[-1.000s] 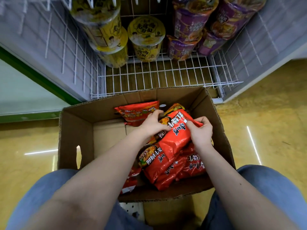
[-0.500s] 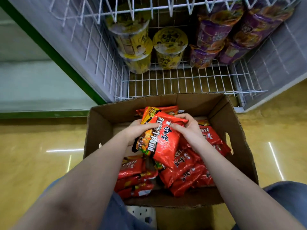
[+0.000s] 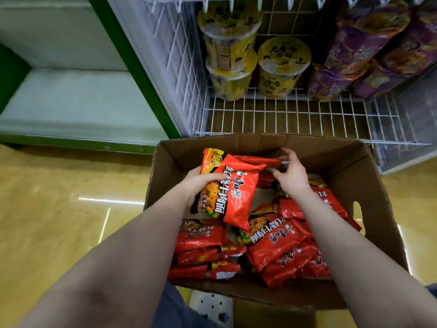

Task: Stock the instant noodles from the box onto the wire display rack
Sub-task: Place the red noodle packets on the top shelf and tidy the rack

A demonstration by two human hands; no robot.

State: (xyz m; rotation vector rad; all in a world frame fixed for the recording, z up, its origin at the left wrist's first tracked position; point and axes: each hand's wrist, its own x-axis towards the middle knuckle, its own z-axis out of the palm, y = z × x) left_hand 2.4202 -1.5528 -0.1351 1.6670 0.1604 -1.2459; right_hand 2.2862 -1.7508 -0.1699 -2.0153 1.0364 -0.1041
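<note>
Yellow glossy floor (image 3: 59, 209) fills the left side. Next comes the left hand (image 3: 201, 183), with its fingers curled round a red noodle packet (image 3: 234, 192) (a second one sits behind it, its orange corner showing). The packet is held above the pile, and its long axis runs roughly from the person toward the shelf. To its right, the right hand (image 3: 293, 178) reaches further forward, wrist bent down, and pinches the end of another packet (image 3: 257, 160) that lies flat by the far wall of the cardboard box (image 3: 369, 185). More loose packets (image 3: 279, 247) are heaped below both forearms. The wire rack (image 3: 283, 114) stands straight ahead, just beyond the box, and its front grid is bare before the yellow cups (image 3: 281, 67) and purple bags (image 3: 359, 43). The coming move is probably a short carry forward, and the left hand's load looks readiest for it.
</note>
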